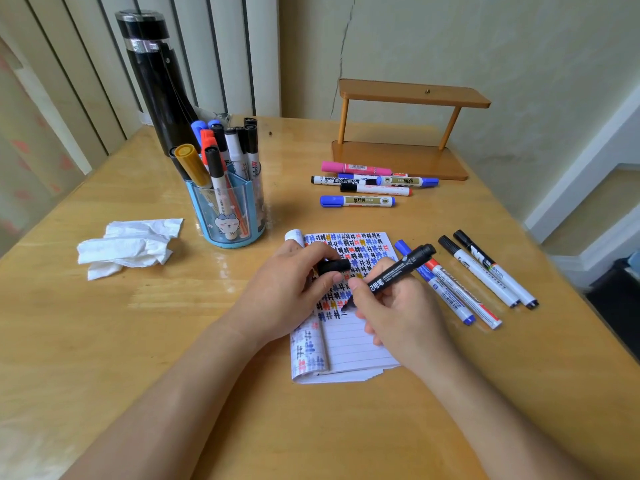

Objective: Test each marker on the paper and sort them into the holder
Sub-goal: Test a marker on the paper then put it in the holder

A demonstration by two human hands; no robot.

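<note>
Fingers [359, 285] of our right hand [398, 317] pinch a black permanent marker [398, 268], its nib seemingly touching the white lined notepad [356, 344] but half hidden behind the thumb. Our left hand [287, 292] curls round the marker's black cap [334, 266], covering the pad's left edge. Four capped markers [481, 273] lie just right; the blue plastic holder [225, 216] stands beyond, crowded.

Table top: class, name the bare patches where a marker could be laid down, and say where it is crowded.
Bare: the table in front of the tissue; the strip between the holder and the markers by the shelf; the near right corner. Crowded: right of the notepad, where four markers lie, and before the shelf.
</note>
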